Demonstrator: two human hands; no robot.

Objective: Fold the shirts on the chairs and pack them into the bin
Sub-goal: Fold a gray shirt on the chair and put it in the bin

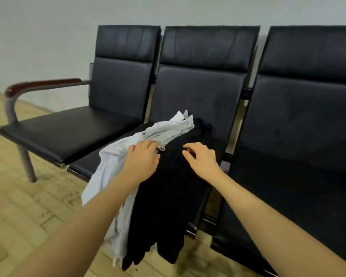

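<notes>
shirts (168, 176) on middle chair (200, 92) | left hand (142, 156) flat, fingers relaxed | right hand (202, 156) hovering, fingers loosely curled

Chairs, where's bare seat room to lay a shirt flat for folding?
The left seat, between the armrest and the shirt pile, is bare. The right seat looks bare too. The middle seat is crowded: white shirt, black shirt, both hands.

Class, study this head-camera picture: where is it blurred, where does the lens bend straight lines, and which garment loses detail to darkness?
Head view: motion blur smears the wooden armrest and floor; wide-angle distortion tilts the chair backs; the black shirt shows almost no folds, while the white shirt stays readable; lighting is soft, without glare.
</notes>
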